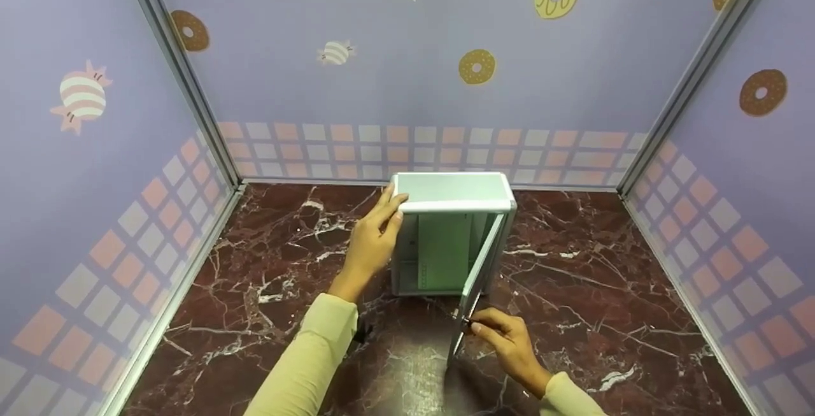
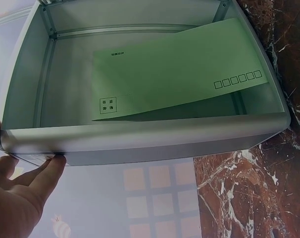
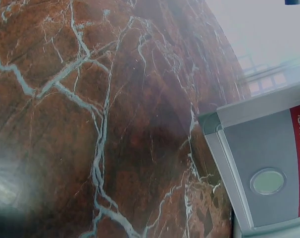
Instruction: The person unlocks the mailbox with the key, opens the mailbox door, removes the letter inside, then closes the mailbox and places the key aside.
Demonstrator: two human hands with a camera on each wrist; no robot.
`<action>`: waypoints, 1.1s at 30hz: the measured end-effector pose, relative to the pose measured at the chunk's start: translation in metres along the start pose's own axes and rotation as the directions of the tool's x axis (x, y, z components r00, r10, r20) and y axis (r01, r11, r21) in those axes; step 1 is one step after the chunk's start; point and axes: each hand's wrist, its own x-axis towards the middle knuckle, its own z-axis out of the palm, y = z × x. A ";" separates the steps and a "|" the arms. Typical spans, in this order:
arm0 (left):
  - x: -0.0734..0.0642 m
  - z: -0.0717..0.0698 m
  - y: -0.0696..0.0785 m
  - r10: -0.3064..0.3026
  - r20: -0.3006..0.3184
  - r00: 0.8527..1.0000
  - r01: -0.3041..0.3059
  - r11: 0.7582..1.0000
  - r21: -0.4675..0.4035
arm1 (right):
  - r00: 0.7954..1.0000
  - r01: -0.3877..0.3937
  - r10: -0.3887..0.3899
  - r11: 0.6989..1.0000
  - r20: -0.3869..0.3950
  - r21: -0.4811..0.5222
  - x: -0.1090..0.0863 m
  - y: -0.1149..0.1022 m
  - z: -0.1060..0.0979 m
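Note:
A silver metal box stands upright on the marbled surface, its hinged door swung out toward me on the right. Inside, a green envelope with printed boxes leans askew against the back. My left hand grips the box's upper left corner; in the left wrist view its fingers press against the outer side. With thumb and fingers, my right hand pinches a small dark key at the door's free edge. The right wrist view leaves that hand out, but shows a grey panel with an oval window and red strip.
Dark red marbled tabletop surrounds the box. Lilac walls with sweets and tile patterns close in the back and both sides, joined by metal corner posts. The back wall stands close behind the box.

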 end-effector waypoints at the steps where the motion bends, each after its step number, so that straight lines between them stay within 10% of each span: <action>1: 0.000 0.000 0.000 -0.002 0.001 1.000 0.002 1.000 0.001 | 1.000 -0.004 0.004 1.000 0.007 0.011 -0.001 0.001 -0.001; 33: -0.001 0.001 0.001 0.006 -0.014 1.000 -0.006 1.000 -0.003 | 0.991 -0.124 0.135 0.937 -0.011 0.325 -0.027 0.030 -0.040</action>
